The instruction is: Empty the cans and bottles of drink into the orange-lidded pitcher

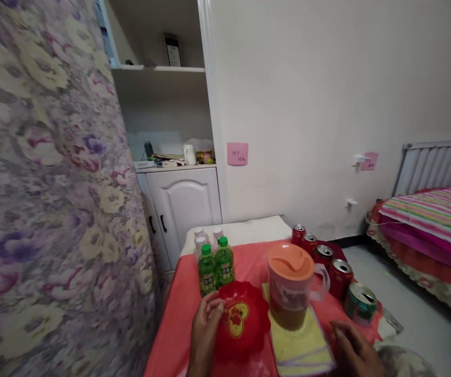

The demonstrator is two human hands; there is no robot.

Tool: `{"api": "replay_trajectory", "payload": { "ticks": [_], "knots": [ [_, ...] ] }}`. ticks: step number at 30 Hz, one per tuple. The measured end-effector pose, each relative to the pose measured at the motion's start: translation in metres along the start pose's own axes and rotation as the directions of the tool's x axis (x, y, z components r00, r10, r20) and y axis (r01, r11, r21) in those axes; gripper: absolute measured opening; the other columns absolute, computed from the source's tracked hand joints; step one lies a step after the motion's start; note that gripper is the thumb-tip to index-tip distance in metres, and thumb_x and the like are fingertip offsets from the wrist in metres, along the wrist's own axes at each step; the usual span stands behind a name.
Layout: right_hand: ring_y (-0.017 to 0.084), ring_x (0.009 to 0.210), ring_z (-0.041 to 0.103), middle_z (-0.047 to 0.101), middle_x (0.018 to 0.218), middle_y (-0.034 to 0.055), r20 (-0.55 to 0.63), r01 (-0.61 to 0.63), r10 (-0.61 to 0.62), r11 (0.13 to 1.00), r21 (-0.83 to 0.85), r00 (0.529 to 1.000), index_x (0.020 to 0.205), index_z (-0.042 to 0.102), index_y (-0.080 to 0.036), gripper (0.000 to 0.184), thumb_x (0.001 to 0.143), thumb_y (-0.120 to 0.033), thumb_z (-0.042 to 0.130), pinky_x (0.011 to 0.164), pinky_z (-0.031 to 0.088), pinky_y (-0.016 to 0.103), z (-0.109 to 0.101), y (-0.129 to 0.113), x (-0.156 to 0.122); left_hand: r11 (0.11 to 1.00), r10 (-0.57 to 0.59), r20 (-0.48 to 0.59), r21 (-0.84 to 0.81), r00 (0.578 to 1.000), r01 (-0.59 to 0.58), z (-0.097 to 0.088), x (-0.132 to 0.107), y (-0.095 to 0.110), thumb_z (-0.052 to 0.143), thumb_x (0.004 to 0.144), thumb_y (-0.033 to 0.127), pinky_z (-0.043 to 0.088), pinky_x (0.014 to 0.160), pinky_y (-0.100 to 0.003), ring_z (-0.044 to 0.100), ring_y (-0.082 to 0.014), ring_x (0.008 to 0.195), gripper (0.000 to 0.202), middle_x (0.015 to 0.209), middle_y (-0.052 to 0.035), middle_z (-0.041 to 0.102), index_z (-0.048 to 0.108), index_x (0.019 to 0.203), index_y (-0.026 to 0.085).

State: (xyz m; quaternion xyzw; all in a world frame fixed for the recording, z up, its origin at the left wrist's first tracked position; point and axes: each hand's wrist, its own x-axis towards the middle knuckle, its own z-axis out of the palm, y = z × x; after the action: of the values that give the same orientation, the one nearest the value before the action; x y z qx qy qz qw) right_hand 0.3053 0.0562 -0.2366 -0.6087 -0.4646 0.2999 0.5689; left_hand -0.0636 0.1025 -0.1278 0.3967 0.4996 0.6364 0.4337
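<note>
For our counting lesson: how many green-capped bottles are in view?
2: the left green-capped plastic bottle and the right bottle, side by side beyond the scalloped red plastic dish. I see no others.

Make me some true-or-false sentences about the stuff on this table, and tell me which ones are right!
1. The pitcher has an orange lid. True.
2. The pitcher is lying on its side. False: it stands upright on a yellow cloth.
3. The left hand is at the edge of the red plate. True.
4. Every can is red. False: the nearest can is green.
5. Two green-capped bottles stand to the left of the pitcher. True.
6. The right hand is holding the pitcher's handle. False: the right hand is apart from the handle.
</note>
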Motion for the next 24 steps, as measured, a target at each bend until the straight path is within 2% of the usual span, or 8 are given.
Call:
{"api": "replay_trajectory", "payload": {
  "ticks": [4, 7, 12, 16, 20, 24],
  "knots": [
    [0.023, 0.074, 0.068, 0.074, 0.076, 0.0031, 0.087, -0.028, 0.02, 0.996, 0.088, 0.996, 0.091, 0.072, -0.02, 0.045, 0.08, -0.063, 0.062, 0.063, 0.054, 0.028, 0.035, -0.013, 0.017, 1.0, 0.015, -0.058, -0.009, 0.998, -0.015, -0.007, 0.003, -0.001, 0.084, 0.058, 0.056, 0.055, 0.077, -0.033, 0.071, -0.0228, 0.078, 0.065, 0.085, -0.0047, 0.076, 0.064, 0.106, 0.017],
    [0.02, 0.062, 0.061, 0.067, 0.065, 0.0004, 0.087, -0.048, 0.037, 0.989, 0.138, 0.996, 0.083, 0.07, -0.021, 0.046, 0.076, -0.065, 0.064, 0.056, 0.05, 0.027, 0.046, -0.013, 0.02, 1.0, 0.012, -0.096, 0.002, 0.995, -0.012, -0.011, 0.004, 0.002, 0.086, 0.054, 0.056, 0.056, 0.076, -0.034, 0.072, -0.0242, 0.079, 0.068, 0.086, -0.006, 0.077, 0.064, 0.105, 0.016],
    [0.019, 0.059, 0.058, 0.062, 0.06, -0.0007, 0.123, -0.066, 0.046, 0.984, 0.166, 0.991, 0.078, 0.069, -0.021, 0.048, 0.074, -0.069, 0.064, 0.054, 0.047, 0.027, 0.048, -0.017, 0.02, 1.0, 0.004, -0.111, 0.015, 0.994, -0.003, -0.016, 0.006, 0.01, 0.087, 0.052, 0.056, 0.059, 0.074, -0.036, 0.074, -0.0258, 0.077, 0.068, 0.088, -0.0059, 0.078, 0.067, 0.105, 0.018],
    [0.018, 0.058, 0.055, 0.061, 0.062, -0.0006, 0.137, -0.073, 0.05, 0.983, 0.167, 0.989, 0.079, 0.069, -0.02, 0.055, 0.072, -0.074, 0.064, 0.054, 0.045, 0.026, 0.047, -0.022, 0.021, 0.999, 0.038, -0.139, 0.043, 0.99, -0.032, -0.022, 0.014, 0.018, 0.085, 0.058, 0.05, 0.059, 0.078, -0.035, 0.074, -0.0266, 0.088, 0.063, 0.098, -0.0072, 0.077, 0.066, 0.109, 0.019],
    [0.017, 0.056, 0.054, 0.057, 0.058, -0.0018, 0.131, -0.08, 0.06, 0.984, 0.157, 0.99, 0.078, 0.069, -0.02, 0.056, 0.07, -0.075, 0.064, 0.054, 0.045, 0.026, 0.044, -0.025, 0.021, 0.991, 0.104, -0.22, 0.103, 0.97, -0.083, -0.027, 0.03, 0.028, 0.083, 0.054, 0.047, 0.058, 0.085, -0.039, 0.073, -0.029, 0.095, 0.065, 0.103, -0.0097, 0.075, 0.064, 0.11, 0.018],
    [0.018, 0.056, 0.055, 0.055, 0.054, -0.0018, 0.149, -0.072, 0.049, 0.986, 0.151, 0.988, 0.072, 0.069, -0.021, 0.053, 0.068, -0.074, 0.066, 0.054, 0.048, 0.027, 0.039, -0.029, 0.02, 0.969, 0.191, -0.242, 0.201, 0.951, -0.144, -0.03, 0.054, 0.035, 0.08, 0.055, 0.045, 0.059, 0.086, -0.044, 0.072, -0.0332, 0.101, 0.062, 0.107, -0.0127, 0.074, 0.064, 0.108, 0.018]
  ]
}}
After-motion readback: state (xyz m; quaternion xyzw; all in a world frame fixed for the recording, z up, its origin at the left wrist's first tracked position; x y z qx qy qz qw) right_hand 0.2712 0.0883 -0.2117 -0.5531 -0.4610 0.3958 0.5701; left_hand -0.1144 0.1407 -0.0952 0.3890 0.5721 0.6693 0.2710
